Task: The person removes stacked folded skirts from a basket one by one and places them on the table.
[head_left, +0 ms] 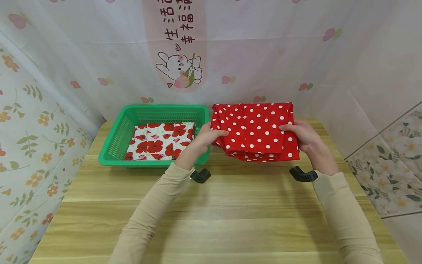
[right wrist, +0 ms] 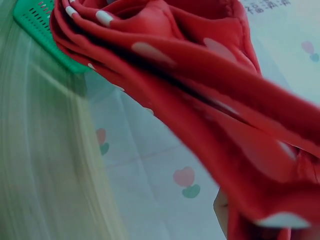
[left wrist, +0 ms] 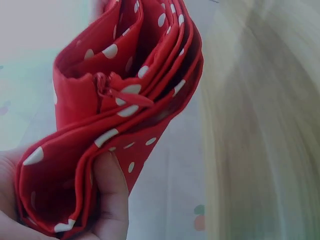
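Note:
A folded red cloth with white polka dots [head_left: 257, 128] is held up above the back of the table, right of the green basket. My left hand [head_left: 206, 136] pinches its left end, thumb on top. At the opposite end my right hand [head_left: 307, 136] grips it the same way. Seen edge-on in the left wrist view, the cloth [left wrist: 75, 100] has several layers, with a small red tab or pull at one edge; fingers [left wrist: 112, 195] curl round its lower fold. In the right wrist view the layers [right wrist: 165, 90] hide most of the right hand.
A green plastic basket [head_left: 104, 154] stands at the back left, holding a folded white cloth with red poppies [head_left: 158, 143]. The wooden table [head_left: 230, 220] runs to a patterned curtain [head_left: 263, 55] behind. Black wrist mounts [head_left: 201, 176] sit at both cuffs.

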`<state>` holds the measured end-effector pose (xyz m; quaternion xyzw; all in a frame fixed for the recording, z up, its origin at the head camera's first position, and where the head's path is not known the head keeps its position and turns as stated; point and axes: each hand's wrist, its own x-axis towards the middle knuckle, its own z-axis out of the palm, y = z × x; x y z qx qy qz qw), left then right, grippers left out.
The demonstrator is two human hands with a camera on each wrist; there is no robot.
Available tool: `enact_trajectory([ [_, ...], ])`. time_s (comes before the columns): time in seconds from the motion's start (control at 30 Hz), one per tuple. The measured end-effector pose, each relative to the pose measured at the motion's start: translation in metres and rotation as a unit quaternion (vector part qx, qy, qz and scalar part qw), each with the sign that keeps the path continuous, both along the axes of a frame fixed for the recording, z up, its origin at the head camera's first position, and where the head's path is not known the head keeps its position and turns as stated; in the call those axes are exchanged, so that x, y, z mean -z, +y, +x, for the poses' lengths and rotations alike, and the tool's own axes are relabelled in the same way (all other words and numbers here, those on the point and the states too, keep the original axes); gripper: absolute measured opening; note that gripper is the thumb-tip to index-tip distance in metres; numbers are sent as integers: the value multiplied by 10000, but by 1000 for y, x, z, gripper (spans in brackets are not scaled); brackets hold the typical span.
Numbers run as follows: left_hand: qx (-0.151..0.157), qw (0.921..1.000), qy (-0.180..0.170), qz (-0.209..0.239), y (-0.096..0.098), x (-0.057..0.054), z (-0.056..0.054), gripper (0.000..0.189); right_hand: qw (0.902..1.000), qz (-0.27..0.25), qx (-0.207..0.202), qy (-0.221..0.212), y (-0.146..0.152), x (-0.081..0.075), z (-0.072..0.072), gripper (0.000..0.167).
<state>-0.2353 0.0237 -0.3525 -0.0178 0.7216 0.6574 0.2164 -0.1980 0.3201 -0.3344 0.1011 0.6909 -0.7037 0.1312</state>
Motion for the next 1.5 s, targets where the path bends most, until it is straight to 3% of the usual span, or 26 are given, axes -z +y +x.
enact_trajectory([
  [0.2, 5, 9999, 57, -120, 10, 9, 7, 53, 9998, 126, -2, -135, 5, 11, 2, 30],
  [0.6, -347, 9992, 117, -146, 26, 28, 16, 54, 9989, 107, 51, -450, 14, 31, 2, 29],
  [0.9, -580, 9983, -48, -42, 38, 48, 18, 48, 9975, 113, 1, -692, 20, 50, 2, 30],
  [1.07, -670, 9973, -261, -157, 40, 59, 19, 52, 9966, 56, 173, -808, 21, 61, 0, 28],
  [1.3, -814, 9957, -375, -239, 45, 76, 17, 55, 9960, 247, 279, -807, 21, 79, -4, 61],
  [1.5, -957, 9943, -426, -211, 48, 87, 17, 56, 9944, 295, 406, -933, 21, 90, -5, 61],
])
